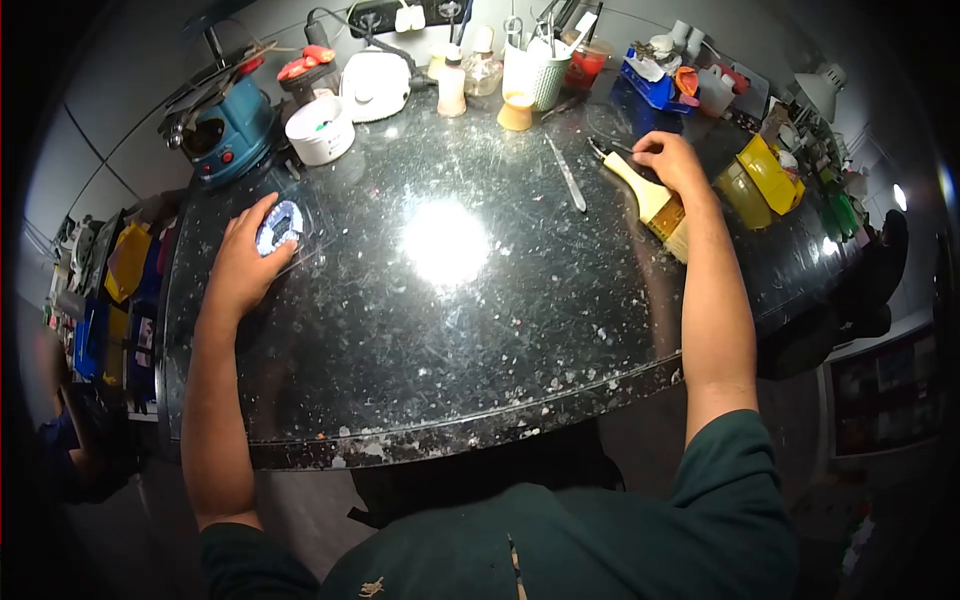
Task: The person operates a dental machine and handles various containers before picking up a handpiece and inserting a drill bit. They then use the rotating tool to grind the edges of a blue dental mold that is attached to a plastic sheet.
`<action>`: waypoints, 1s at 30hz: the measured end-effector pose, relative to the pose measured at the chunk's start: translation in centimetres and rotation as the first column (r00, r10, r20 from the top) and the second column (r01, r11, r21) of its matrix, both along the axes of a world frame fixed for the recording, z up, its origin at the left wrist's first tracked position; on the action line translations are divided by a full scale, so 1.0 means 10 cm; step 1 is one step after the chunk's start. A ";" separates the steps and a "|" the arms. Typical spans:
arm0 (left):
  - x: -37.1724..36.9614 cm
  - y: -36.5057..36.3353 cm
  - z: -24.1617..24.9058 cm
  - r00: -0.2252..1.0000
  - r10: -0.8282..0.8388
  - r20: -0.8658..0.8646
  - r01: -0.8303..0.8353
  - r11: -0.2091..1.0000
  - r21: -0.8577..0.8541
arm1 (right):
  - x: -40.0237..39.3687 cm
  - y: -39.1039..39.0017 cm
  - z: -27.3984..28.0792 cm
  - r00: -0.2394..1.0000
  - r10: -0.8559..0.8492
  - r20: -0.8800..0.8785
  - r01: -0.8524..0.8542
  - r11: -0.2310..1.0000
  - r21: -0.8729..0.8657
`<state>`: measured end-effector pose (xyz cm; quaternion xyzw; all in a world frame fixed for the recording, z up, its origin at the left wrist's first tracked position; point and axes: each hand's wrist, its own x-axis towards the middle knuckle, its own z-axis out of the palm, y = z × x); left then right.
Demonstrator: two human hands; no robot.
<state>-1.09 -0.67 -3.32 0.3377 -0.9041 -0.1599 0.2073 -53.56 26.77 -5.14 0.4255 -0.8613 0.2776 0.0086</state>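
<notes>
At the left of the black worktop, my left hand point(250, 248) curls its fingers and thumb around a blue-and-white oval piece point(281, 228) with a dark hollow middle, which looks like a dental mould. My right hand point(667, 160) is at the far right, thumb and fingertips pinched on a thin dark tool point(618, 147) that points left. Close below that hand lies a wide paintbrush point(640, 195) with a pale yellow handle, its bristles partly behind my forearm. A slim metal knife point(567, 178) rests left of the brush.
Along the back stand a white tub point(320, 130), a teal machine point(225, 140), a white rounded device point(376, 84), a small bottle point(452, 85) and a tool holder point(548, 82). A blue bin point(655, 85) and a yellow bin point(768, 175) are at the right. Another person point(85, 440) is at far left.
</notes>
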 end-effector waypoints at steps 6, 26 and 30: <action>0.01 -0.23 -0.23 0.993 -0.105 -0.060 0.101 0.993 -0.067 | -0.02 0.07 -0.19 0.985 0.138 0.103 -0.103 0.951 -0.291; -0.05 -0.18 -0.31 0.999 -0.012 -0.051 0.010 0.999 -0.039 | 0.17 -0.03 0.18 0.957 -0.001 -0.291 -0.002 1.000 -0.008; -0.10 -0.15 -0.31 0.999 -0.015 -0.039 0.015 1.000 -0.019 | 0.06 0.12 0.01 1.000 0.022 0.001 -0.021 0.981 0.194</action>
